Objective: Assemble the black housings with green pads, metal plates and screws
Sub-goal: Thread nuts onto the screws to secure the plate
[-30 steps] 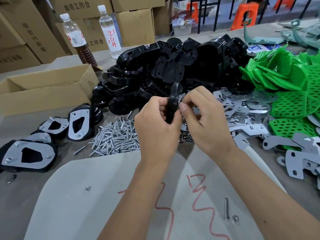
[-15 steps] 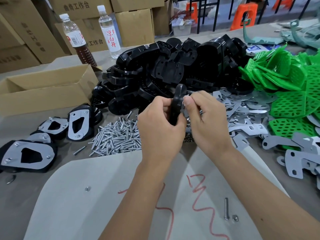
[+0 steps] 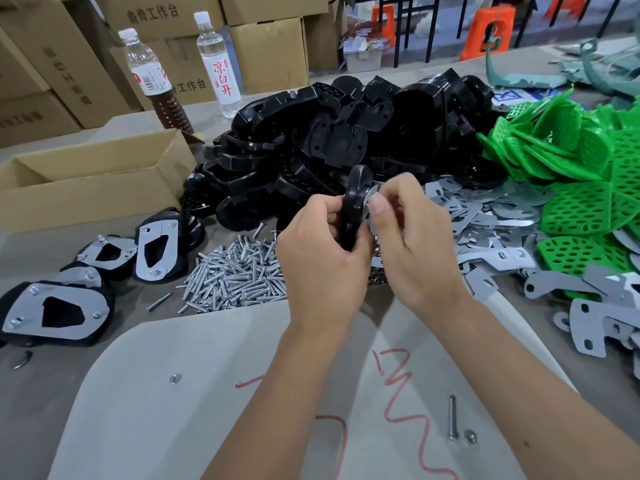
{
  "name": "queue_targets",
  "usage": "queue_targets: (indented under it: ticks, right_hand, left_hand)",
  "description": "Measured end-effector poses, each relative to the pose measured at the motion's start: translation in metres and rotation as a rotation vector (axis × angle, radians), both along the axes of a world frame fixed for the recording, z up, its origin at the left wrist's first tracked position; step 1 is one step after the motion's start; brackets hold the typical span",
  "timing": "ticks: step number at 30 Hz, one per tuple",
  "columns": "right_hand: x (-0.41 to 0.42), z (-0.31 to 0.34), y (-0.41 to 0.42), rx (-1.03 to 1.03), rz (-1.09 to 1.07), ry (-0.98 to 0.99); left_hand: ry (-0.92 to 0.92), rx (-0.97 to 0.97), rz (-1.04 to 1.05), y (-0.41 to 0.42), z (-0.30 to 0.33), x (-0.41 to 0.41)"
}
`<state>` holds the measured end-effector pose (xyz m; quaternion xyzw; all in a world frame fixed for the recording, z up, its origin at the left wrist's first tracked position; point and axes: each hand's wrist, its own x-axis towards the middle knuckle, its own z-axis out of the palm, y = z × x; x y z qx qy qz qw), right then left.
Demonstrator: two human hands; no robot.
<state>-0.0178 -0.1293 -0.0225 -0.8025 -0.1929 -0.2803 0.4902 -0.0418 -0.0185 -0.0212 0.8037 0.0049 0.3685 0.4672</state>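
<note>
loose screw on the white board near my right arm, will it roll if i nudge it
Probably: the loose screw is a round metal shank lying flat on the smooth white board. Its wider head would likely curve its path. The nut beside it might block it.

Bright, even light; soft shadows; wide-angle bending at edges.

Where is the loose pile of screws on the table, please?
In the head view, the pile of screws lies left of centre, just left of the left hand, between the finished assemblies and the black housings heap.
</note>
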Motion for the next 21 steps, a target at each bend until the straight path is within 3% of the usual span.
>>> queue_targets:
  ticks: [21]
  right_hand:
    - [-0.0008,-0.002,0.0036,0.014,0.065,0.047]
  left_hand:
    - [-0.046,0.009,-0.001,0.0051,-0.0014,0.0019]
